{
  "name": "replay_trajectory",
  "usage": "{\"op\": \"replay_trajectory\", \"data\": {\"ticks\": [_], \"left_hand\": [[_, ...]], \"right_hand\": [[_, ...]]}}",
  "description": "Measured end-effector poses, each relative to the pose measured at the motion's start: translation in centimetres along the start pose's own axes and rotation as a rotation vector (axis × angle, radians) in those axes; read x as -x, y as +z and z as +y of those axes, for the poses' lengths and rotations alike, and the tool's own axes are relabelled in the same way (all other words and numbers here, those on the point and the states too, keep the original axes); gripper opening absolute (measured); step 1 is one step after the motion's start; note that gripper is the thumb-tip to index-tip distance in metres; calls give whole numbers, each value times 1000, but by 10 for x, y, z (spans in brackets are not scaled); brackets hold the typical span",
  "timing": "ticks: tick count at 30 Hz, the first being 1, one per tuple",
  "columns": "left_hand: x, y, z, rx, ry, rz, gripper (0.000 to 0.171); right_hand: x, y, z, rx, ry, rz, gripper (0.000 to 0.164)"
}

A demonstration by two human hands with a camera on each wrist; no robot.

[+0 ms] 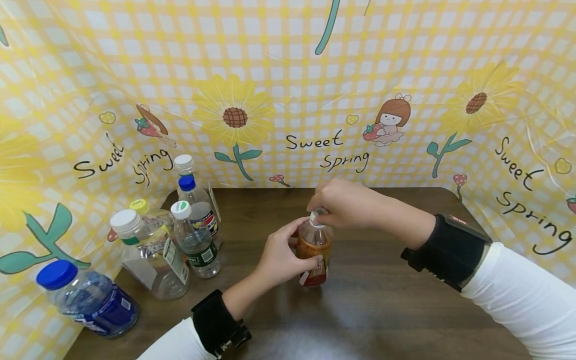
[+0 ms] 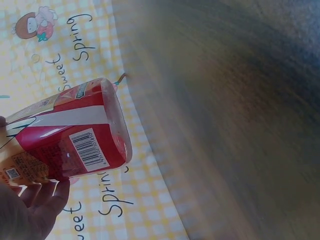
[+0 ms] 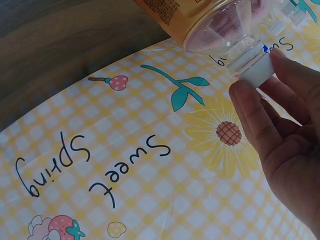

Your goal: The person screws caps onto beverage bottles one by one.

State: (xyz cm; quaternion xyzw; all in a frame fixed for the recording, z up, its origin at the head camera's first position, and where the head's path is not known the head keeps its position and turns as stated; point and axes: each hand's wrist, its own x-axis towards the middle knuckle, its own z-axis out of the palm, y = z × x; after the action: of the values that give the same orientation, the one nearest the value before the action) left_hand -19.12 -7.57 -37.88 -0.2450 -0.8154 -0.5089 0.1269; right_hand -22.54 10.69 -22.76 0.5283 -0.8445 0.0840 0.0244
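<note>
A clear plastic bottle [image 1: 314, 245] with an orange and red label stands in the middle of the brown table. My left hand [image 1: 282, 255] grips it round the label, thumb across the front. On the bottle's neck sits a white cap [image 3: 257, 71], which my right hand [image 3: 287, 120] pinches between thumb and fingers. The left wrist view shows the label's barcode side [image 2: 89, 149] and the bottle's base, with fingers [image 2: 47, 200] along one side. Part of the cap is hidden behind my right hand in the head view.
Several capped bottles stand at the left: one with a wide blue lid [image 1: 57, 274], a large white-capped one [image 1: 155, 265], a smaller green-labelled one [image 1: 198, 250] and a blue-capped one [image 1: 204, 207]. A yellow checked cloth [image 1: 288, 90] hangs behind the table [image 1: 405, 300].
</note>
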Motion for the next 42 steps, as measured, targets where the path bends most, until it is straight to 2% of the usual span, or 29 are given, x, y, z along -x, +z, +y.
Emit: {"op": "replay_trajectory", "data": {"ticks": [4, 9, 15, 20, 26, 31, 34, 36, 38, 42], "left_hand": [[1, 2, 0, -14, -2, -1, 73], [1, 4, 1, -26, -32, 0, 72], [2, 5, 2, -10, -55, -13, 71], [5, 6, 2, -45, -71, -5, 71], [7, 9, 2, -82, -78, -6, 70], [8, 8, 3, -167, -60, 39, 68], [8, 7, 3, -151, -58, 38, 68], [8, 6, 4, -121, -53, 29, 68], [8, 5, 5, -96, -44, 29, 68], [8, 2, 5, -72, -31, 37, 67]], "right_hand": [[-2, 3, 0, 51, 3, -8, 8], [-3, 7, 1, 79, 33, -2, 13], [-1, 12, -2, 75, 125, 48, 14], [-1, 17, -5, 69, 197, 55, 16], [0, 23, -9, 62, 293, 64, 35], [-2, 34, -10, 120, 401, 145, 47], [-1, 36, -9, 73, 439, 166, 50], [0, 33, -8, 35, 440, 159, 50], [0, 28, -4, 7, 387, 178, 44], [5, 15, 4, -56, 156, 211, 16]]}}
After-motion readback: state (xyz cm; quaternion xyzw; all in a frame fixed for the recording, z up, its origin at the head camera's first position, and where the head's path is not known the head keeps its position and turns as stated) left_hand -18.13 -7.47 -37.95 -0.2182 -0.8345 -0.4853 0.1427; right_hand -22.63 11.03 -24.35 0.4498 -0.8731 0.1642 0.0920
